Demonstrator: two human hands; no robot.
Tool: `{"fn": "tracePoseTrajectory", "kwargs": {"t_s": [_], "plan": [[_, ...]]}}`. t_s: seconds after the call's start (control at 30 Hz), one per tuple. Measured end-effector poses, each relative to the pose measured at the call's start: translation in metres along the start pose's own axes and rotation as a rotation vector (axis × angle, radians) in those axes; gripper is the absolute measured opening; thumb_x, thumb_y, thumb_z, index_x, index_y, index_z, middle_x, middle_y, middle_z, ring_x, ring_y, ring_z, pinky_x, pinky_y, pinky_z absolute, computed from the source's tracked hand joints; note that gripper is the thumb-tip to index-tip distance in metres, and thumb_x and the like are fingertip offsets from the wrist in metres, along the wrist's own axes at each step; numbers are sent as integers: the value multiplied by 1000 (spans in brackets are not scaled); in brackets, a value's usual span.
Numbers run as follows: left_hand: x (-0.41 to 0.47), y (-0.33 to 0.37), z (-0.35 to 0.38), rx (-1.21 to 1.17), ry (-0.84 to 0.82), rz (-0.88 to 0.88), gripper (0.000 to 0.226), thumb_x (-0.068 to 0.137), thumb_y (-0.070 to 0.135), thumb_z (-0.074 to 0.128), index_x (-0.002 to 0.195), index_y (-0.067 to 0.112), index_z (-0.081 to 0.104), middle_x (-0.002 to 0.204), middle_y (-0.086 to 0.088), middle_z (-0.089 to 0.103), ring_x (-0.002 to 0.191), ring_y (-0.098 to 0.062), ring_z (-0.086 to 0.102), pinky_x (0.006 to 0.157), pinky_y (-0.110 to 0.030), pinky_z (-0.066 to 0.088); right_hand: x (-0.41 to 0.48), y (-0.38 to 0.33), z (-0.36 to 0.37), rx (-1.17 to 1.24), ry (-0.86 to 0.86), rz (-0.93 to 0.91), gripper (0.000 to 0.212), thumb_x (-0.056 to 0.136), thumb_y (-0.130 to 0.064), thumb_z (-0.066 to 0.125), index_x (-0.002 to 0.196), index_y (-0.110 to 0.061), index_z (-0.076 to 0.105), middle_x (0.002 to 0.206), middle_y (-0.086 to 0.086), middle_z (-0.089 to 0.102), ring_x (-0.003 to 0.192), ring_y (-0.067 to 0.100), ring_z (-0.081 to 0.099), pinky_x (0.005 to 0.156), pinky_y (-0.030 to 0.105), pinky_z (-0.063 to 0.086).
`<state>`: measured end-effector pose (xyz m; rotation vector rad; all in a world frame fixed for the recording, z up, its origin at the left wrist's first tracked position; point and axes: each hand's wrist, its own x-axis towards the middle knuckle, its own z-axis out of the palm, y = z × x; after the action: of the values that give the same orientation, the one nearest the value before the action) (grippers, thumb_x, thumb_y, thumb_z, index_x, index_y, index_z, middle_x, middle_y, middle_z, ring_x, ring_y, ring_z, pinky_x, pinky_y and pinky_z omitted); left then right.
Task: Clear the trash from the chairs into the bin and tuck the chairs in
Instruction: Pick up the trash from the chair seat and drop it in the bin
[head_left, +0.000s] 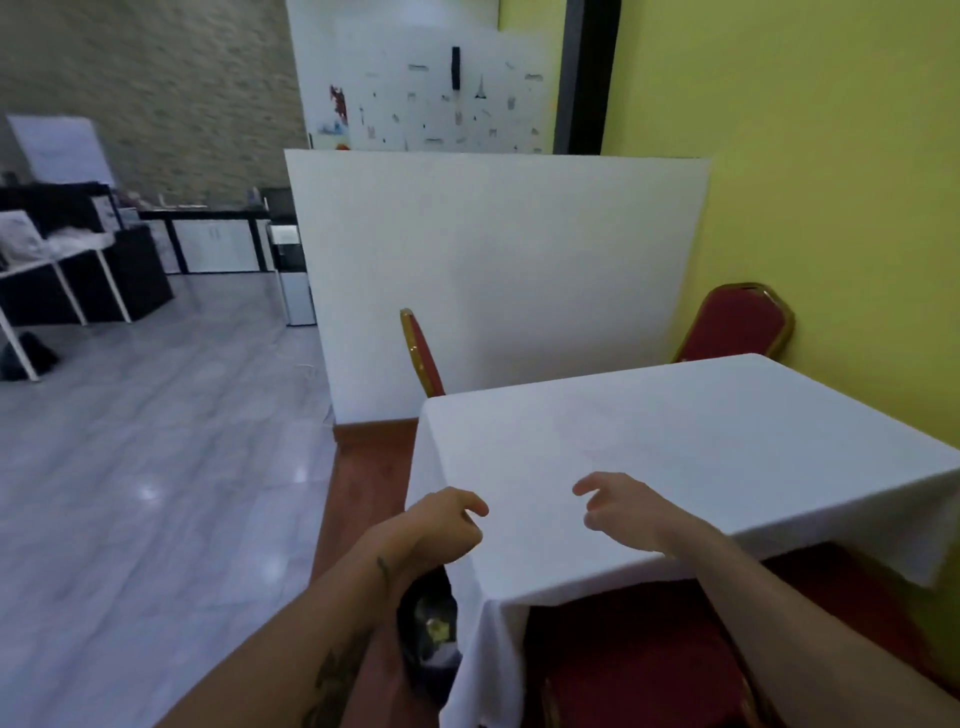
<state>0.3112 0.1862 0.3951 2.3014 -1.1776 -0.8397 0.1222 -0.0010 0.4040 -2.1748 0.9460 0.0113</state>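
A table under a white cloth (675, 441) fills the right half of the view. My left hand (441, 530) hovers at its near left corner, fingers loosely curled, holding nothing. My right hand (618, 506) hovers over the near edge, fingers apart and empty. Below the near edge a red chair seat (639, 654) shows, partly under the cloth. A dark bin (431, 629) with some trash inside stands on the floor beside the near left corner, partly hidden by my left arm. Two more red, gold-framed chairs stand at the far side: one at the left (421, 353), one at the right (737, 322).
A white partition (493, 270) stands behind the table, and a yellow wall (831, 182) runs along the right. Shiny grey tiled floor (156, 493) spreads to the left. Black and white desks (67, 275) and a water dispenser (291, 275) stand at the far left.
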Motion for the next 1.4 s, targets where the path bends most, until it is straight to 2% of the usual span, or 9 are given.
{"fn": "tracePoseTrajectory", "kwargs": {"t_s": [0.2, 0.5, 0.6, 0.73, 0.87, 1.1, 1.27, 1.33, 1.4], "plan": [[15, -78, -73, -29, 68, -40, 51, 87, 17, 55, 138, 20, 56, 126, -1, 64, 107, -15, 63, 90, -26, 53, 69, -84, 46, -11, -76, -75, 40, 90, -14, 58, 127, -27, 59, 116, -1, 61, 94, 11, 61, 71, 22, 46], [117, -137, -192, 20, 125, -60, 46, 93, 11, 55, 138, 18, 55, 132, -6, 63, 117, -22, 61, 101, -35, 51, 256, -148, 56, 75, -3, -130, 40, 94, -6, 58, 132, -17, 58, 115, 3, 59, 98, 20, 58, 72, 25, 46], [165, -157, -231, 22, 125, -83, 45, 93, 9, 55, 137, 17, 56, 129, -8, 65, 116, -24, 63, 99, -34, 52, 319, -168, 53, 110, 7, -85, 39, 94, -5, 58, 131, -17, 58, 119, 4, 57, 106, 23, 57, 79, 29, 48], [229, -168, -278, -13, 101, -50, 46, 92, 11, 57, 137, 19, 56, 134, -2, 60, 119, -21, 60, 100, -35, 53, 388, -191, 42, 112, 19, -35, 41, 93, -6, 58, 133, -17, 57, 118, 4, 58, 99, 19, 57, 66, 24, 45], [304, -171, -321, -46, 75, 29, 44, 93, 14, 57, 136, 20, 57, 134, -1, 61, 119, -19, 60, 102, -35, 52, 449, -203, 31, 116, 60, 14, 44, 91, -8, 59, 134, -17, 58, 124, 4, 60, 112, 22, 59, 73, 26, 46], [446, -171, -386, -158, -33, 206, 27, 95, 11, 57, 117, 25, 68, 104, -11, 76, 98, -26, 72, 92, -40, 57, 536, -210, -2, 186, 232, 181, 42, 90, -8, 58, 131, -18, 59, 118, 3, 61, 104, 18, 59, 75, 26, 47], [533, -158, -408, -169, -154, 326, 36, 98, 4, 53, 132, 12, 60, 109, -6, 73, 90, -12, 70, 71, -15, 54, 570, -196, -14, 266, 304, 347, 40, 94, -8, 58, 133, -17, 56, 120, 7, 59, 110, 24, 59, 80, 34, 53], [568, -146, -411, -188, -214, 359, 33, 100, 5, 50, 131, 14, 59, 116, -7, 71, 93, -13, 70, 76, -18, 57, 587, -187, -19, 296, 339, 400, 41, 94, -8, 59, 134, -16, 57, 118, 8, 60, 110, 27, 61, 87, 41, 55], [603, -133, -413, -151, -271, 401, 30, 101, 9, 50, 128, 21, 58, 116, -1, 70, 100, -13, 70, 92, -32, 57, 607, -177, -22, 323, 363, 449, 42, 93, -9, 59, 134, -16, 57, 117, 10, 62, 110, 29, 61, 93, 46, 55]]}}
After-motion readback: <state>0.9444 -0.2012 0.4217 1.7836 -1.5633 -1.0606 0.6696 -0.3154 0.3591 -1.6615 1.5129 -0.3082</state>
